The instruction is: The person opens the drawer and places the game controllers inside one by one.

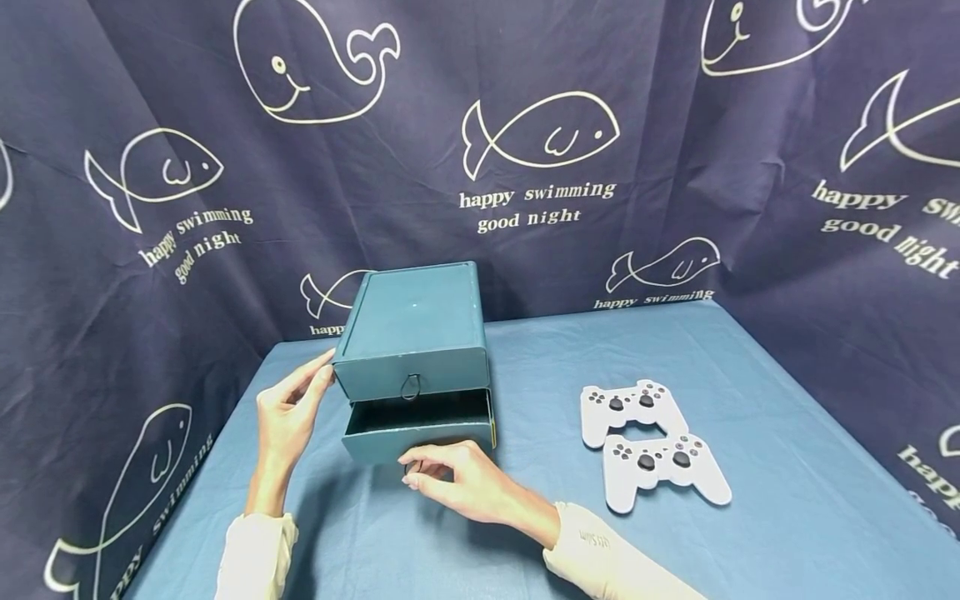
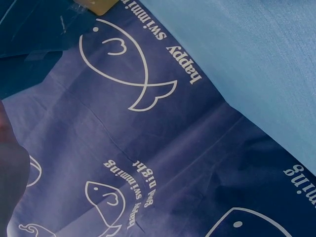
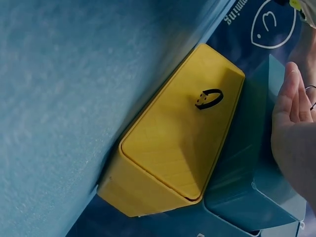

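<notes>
A teal drawer cabinet [image 1: 420, 312] stands toward the back left of the table. Its top drawer [image 1: 450, 371], with a thin black loop, is closed. Below that, a teal drawer [image 1: 371, 447] is pulled partway out, its visible inside dark and bare. My right hand [image 1: 476, 487] pinches this drawer's loop pull [image 1: 412, 469] between thumb and fingers. With extended fingers, my left hand [image 1: 288, 412] touches the cabinet's left front corner. In the right wrist view, a closed yellow drawer [image 3: 182, 138] with a black loop [image 3: 211, 99] sits beside the pulled-out one, under it in the cabinet.
Two white game controllers lie to the right, the nearer controller [image 1: 663, 471] overlapping the farther controller [image 1: 600, 417]. A blue cloth [image 1: 540, 367] covers the table. Dark curtains [image 1: 540, 250] with fish and whale drawings rise behind and at both sides.
</notes>
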Demonstrator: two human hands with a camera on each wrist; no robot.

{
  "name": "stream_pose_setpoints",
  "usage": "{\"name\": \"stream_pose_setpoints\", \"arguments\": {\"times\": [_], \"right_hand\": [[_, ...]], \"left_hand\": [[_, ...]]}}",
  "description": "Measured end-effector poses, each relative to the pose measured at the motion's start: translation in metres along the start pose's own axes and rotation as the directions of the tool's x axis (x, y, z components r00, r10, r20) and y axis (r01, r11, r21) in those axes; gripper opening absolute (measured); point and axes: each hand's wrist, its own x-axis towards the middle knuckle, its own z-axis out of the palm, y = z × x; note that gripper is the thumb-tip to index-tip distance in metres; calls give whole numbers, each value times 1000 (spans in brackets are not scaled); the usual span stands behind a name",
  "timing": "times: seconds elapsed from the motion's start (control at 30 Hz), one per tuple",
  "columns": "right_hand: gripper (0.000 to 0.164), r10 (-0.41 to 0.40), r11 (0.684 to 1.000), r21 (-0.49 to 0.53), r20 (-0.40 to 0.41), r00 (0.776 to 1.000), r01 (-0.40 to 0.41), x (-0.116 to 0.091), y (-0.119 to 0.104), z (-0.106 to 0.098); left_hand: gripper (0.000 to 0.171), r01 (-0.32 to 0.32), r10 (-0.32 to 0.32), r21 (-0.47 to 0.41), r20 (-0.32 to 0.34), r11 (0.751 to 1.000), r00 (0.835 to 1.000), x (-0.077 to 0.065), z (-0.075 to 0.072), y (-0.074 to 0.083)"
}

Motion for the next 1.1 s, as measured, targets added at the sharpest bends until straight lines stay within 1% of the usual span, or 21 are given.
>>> {"name": "stream_pose_setpoints", "arguments": {"times": [0.2,0.5,0.67,0.93,1.1], "right_hand": [[22,-28,1000,-10,9,1000,29,-4,-4,3],[20,-80,996,-36,22,997,81,-8,-6,6],[21,-69,997,-29,33,997,70,-11,-10,6],[22,-104,993,-44,46,994,106,-17,-14,9],[22,-79,997,-21,55,995,80,-20,-18,11]], "left_hand": [[29,-3,3,-14,-4,1000,1000,0,0,-1],[30,-1,1,-2,-2,1000,1000,0,-1,-3],[31,-8,8,-6,-10,1000,1000,0,0,-5],[31,-26,26,-13,-13,1000,1000,0,1,-3],[31,-33,32,-18,-16,999,999,1,1,-3]]}}
